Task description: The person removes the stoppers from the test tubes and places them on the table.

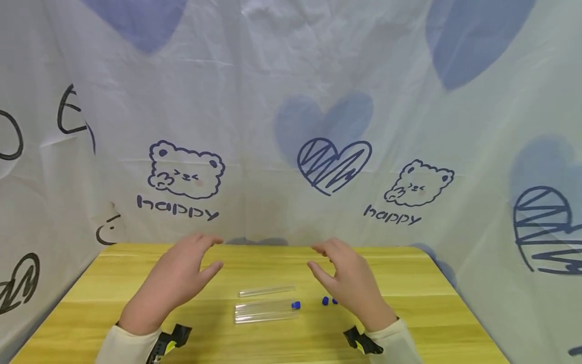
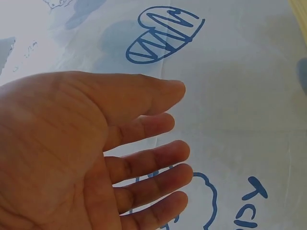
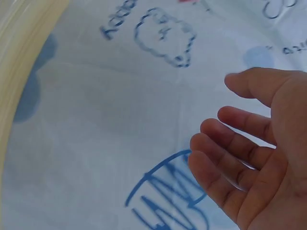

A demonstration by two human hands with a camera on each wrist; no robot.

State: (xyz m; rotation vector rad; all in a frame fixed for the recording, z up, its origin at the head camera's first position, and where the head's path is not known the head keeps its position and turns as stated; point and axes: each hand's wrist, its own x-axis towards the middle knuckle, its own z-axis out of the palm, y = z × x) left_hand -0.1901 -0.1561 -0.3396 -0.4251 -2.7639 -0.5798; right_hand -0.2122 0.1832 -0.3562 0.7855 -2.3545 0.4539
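Both hands are held up over the table, palms facing each other, with nothing in them. My left hand (image 1: 182, 275) is to the left of the test tubes, its fingers loosely extended and thumb apart. My right hand (image 1: 352, 278) mirrors it on the right, its fingers slightly bent. Between them lie clear test tubes: an uncapped test tube (image 1: 267, 291) farther back, a test tube with a blue cap (image 1: 296, 305) in the middle, and another uncapped test tube (image 1: 265, 318) nearest me. A loose blue cap (image 1: 325, 301) lies near the right hand, with a second partly hidden behind that hand.
The yellow wood-grain table (image 1: 254, 349) has rounded far corners. A pale cloth (image 1: 254, 202) printed with hearts, bears and lettering hangs behind the table and along both sides. A dark strap (image 1: 169, 344) sits on the left wrist and another strap (image 1: 362, 341) on the right.
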